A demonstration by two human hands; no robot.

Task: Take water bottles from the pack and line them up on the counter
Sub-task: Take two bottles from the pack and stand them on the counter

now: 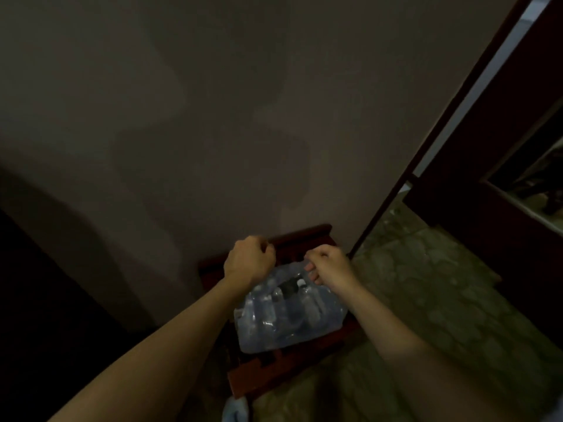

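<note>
A shrink-wrapped pack of water bottles (289,315) lies on a dark red wooden stand (274,373) against the wall. Several bottles with dark caps show through the clear plastic. My right hand (327,264) pinches the plastic wrap at the pack's far top edge and pulls it up. My left hand (248,258) is curled into a fist at the pack's far left corner; whether it grips the wrap is hidden behind the hand. The light is dim.
A plain wall (213,117) rises directly behind the stand. A dark door frame (432,141) runs diagonally on the right, with dark furniture (487,208) beyond it. Mottled green floor tiles (426,300) spread to the right. A pale blue object (234,409) lies at the bottom.
</note>
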